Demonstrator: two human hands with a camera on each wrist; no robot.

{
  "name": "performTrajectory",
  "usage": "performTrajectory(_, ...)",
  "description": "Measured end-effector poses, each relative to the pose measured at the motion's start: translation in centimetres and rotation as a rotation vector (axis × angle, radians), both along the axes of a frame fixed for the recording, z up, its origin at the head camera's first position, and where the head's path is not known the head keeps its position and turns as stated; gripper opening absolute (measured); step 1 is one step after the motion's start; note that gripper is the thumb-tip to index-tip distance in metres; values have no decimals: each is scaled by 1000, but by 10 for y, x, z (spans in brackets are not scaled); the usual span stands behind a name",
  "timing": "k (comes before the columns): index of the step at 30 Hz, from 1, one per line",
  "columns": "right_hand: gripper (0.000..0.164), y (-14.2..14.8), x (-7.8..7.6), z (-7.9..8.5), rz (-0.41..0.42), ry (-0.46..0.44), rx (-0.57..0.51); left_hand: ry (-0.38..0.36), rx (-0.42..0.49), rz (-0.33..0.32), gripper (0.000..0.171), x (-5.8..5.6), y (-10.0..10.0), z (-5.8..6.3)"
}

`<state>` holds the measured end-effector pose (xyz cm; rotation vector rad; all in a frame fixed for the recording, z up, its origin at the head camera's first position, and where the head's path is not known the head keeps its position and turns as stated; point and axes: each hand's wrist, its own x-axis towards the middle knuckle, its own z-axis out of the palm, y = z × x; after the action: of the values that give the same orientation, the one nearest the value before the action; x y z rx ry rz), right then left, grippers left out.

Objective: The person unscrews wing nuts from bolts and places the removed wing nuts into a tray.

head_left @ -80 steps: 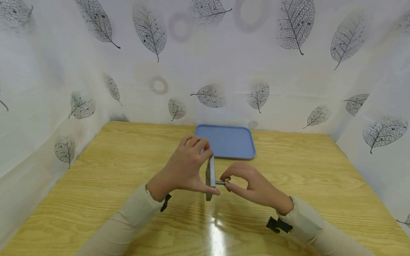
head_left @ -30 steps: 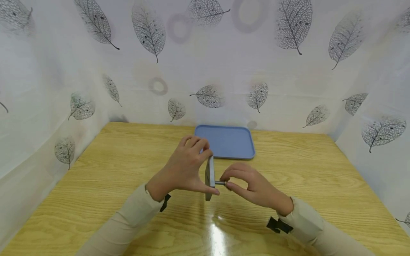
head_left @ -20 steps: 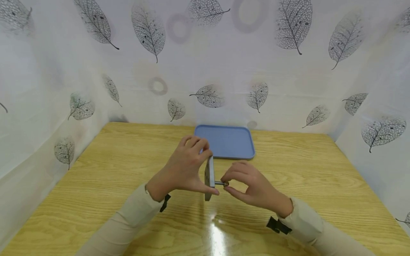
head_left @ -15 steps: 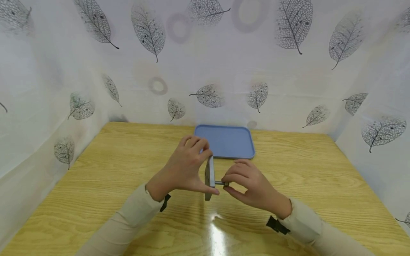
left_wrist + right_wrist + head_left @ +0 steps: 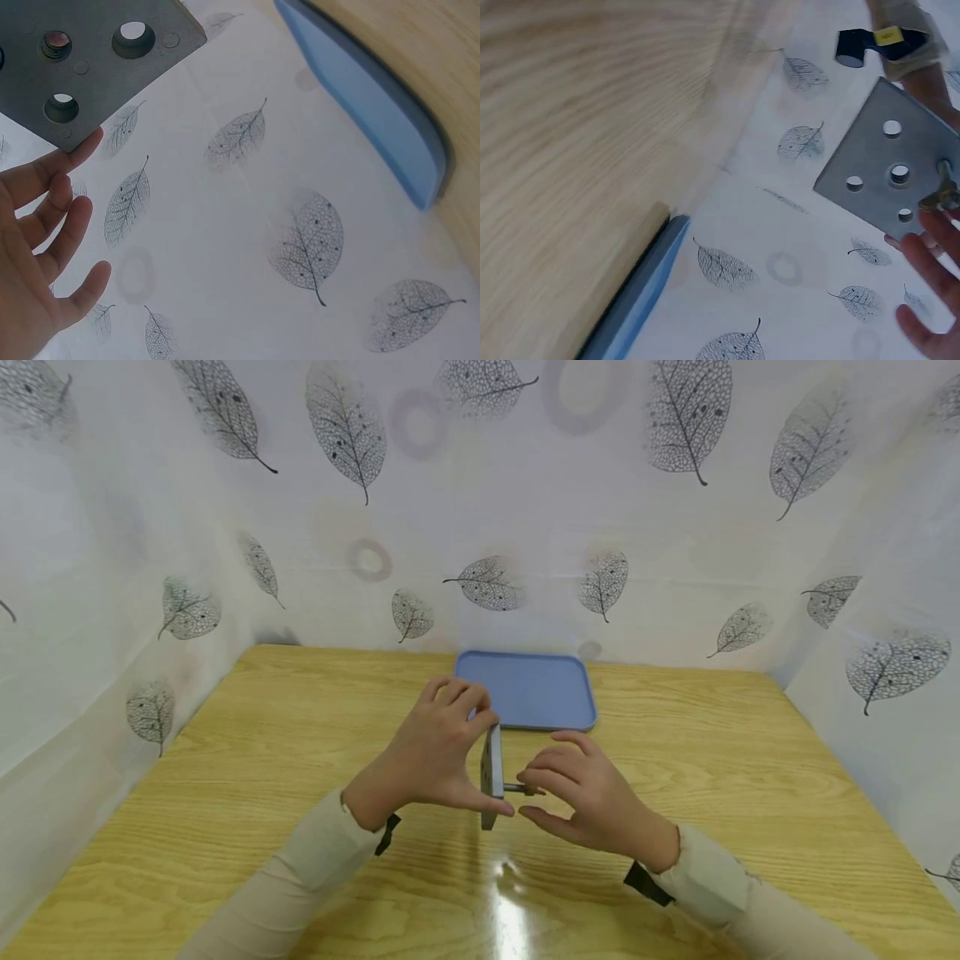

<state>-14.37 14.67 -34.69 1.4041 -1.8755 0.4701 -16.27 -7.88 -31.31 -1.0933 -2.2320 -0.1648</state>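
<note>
My left hand (image 5: 442,752) holds a grey metal plate (image 5: 496,768) on edge above the table, thumb at its lower edge and fingertips at its upper edge. Several round holes pierce the plate in both wrist views. From its right face a steel bolt (image 5: 514,787) sticks out, with a brass-coloured wing nut (image 5: 939,199) at its outer end. My right hand (image 5: 592,785) is at the wing nut with fingers parted. Its index fingertip is right at the wings, while the thumb (image 5: 906,319) stands away below.
A shallow blue tray (image 5: 536,693) lies behind the hands at the back of the wooden table (image 5: 322,710). White curtains (image 5: 510,485) with a leaf print hang behind the table and along both sides. Dark straps (image 5: 648,883) sit at the wrists.
My right fingers turned the wing nut through the earlier frames, and now the thumb has come off it, opening the pinch. The left hand and plate have stayed in place.
</note>
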Motion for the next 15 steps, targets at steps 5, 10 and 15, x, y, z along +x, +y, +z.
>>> performTrajectory(5,29,5,0,3,55,-341,-36,-12,0,1,83,0,0,1)
performTrajectory(10,18,8,1,4,18,-531,1,-30,9,-6,84,1,0,1)
performTrajectory(15,17,8,1,3,24,-545,32,-30,16,-9,82,1,-1,1)
